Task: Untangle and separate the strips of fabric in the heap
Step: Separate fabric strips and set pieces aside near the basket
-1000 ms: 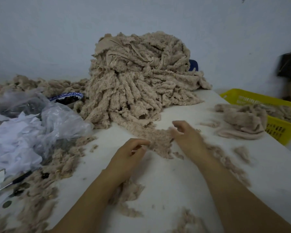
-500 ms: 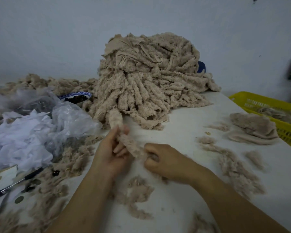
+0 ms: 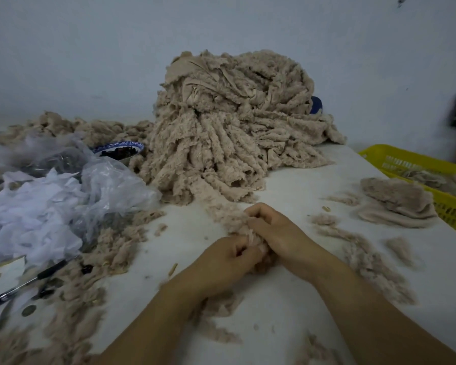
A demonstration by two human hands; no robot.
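Beige fleecy fabric strips [image 3: 234, 133] lay heaped at the back of the white worktop [image 3: 300, 198], one trailing forward into the left hand [image 3: 228, 262] and right hand [image 3: 277, 230], both pinching its soft, light, clingy end, seemingly the best hold.

Heap [image 3: 234, 127] sat mid-table [image 3: 287, 299] at the back, near the wall. Bowl [image 3: 119, 151] lay just left of its base, with plastic bags [image 3: 63, 196] in front of the bowl and a pen [image 3: 24, 285] nearer still. Basket [image 3: 419, 164] stood off the right edge, a small pile [image 3: 395, 206] beside it. Before the heap, left hand [image 3: 221, 259] and right hand [image 3: 274, 230] touched, both gripping one strip [image 3: 221, 209] that led from the heap's foot.
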